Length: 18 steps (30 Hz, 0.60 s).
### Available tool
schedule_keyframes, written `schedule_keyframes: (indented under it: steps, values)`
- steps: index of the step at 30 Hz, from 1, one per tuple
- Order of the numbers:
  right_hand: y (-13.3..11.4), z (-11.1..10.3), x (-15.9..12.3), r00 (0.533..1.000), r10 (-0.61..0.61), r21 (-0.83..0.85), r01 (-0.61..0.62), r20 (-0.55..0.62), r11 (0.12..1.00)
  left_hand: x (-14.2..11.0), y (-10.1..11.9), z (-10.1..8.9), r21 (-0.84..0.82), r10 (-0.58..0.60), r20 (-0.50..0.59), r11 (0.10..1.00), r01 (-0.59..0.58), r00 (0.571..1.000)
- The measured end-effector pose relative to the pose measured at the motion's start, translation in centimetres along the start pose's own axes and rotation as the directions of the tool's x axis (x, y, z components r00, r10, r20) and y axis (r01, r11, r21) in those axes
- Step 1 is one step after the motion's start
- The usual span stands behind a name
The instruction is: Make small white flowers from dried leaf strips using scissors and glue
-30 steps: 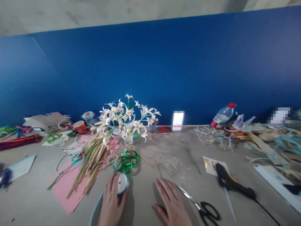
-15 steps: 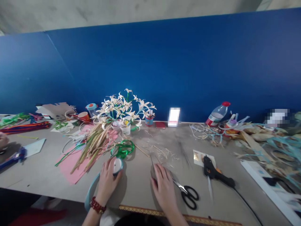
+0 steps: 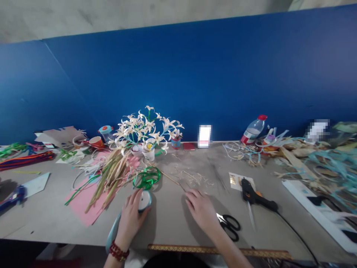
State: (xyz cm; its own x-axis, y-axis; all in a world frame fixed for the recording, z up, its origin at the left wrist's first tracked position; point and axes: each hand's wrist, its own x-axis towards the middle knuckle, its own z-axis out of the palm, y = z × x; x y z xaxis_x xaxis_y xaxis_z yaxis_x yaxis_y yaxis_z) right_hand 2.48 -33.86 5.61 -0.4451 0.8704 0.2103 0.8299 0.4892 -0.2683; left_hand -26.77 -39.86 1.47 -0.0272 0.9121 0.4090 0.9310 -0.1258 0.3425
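Observation:
My left hand rests on a roll of pale blue ribbon lying on the grey table, fingers curled round it; a loose tail of the ribbon hangs over the front edge. My right hand lies on the table with fingers stretched out towards a thin wooden stick and straw scraps. Black-handled scissors lie just right of that hand, partly under it.
A coil of green ribbon, dried straw stalks on pink paper and a bunch of pale straw flowers stand behind my left hand. A black glue gun with cord lies right. A plastic bottle leans on the blue partition.
The view has shifted slightly. My right hand slid forward and to the right, covering the scissor blades. My left hand stays on the ribbon roll.

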Motion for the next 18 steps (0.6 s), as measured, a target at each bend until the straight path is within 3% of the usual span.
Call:
schedule_keyframes:
  steps: [4, 10, 13, 18]
  values:
    - [-1.4, -0.4, 4.0, 0.998, 0.008, -0.040, -0.005, 0.059, 0.999, 0.7, 0.6, -0.1, -0.053, 0.028, 0.057, 0.998, -0.025, 0.998]
    - [-3.5, 1.5, 9.1, 0.987, 0.015, -0.061, -0.005, 0.158, 0.998, 0.7, -0.4, -0.1, -0.064, 0.019, 0.021, 0.998, -0.018, 1.000]
    - [-3.9, 1.7, 9.1, 0.983, 0.013, -0.042, -0.005, 0.183, 0.999, 0.1, -1.6, -0.1, -0.047, 0.004, 0.033, 0.999, -0.002, 0.999]
    - [-3.0, 0.7, 6.9, 0.987, 0.016, 0.039, -0.023, 0.157, 0.999, -0.5, -2.8, -0.1, -0.009, -0.013, 0.039, 1.000, 0.013, 0.999]
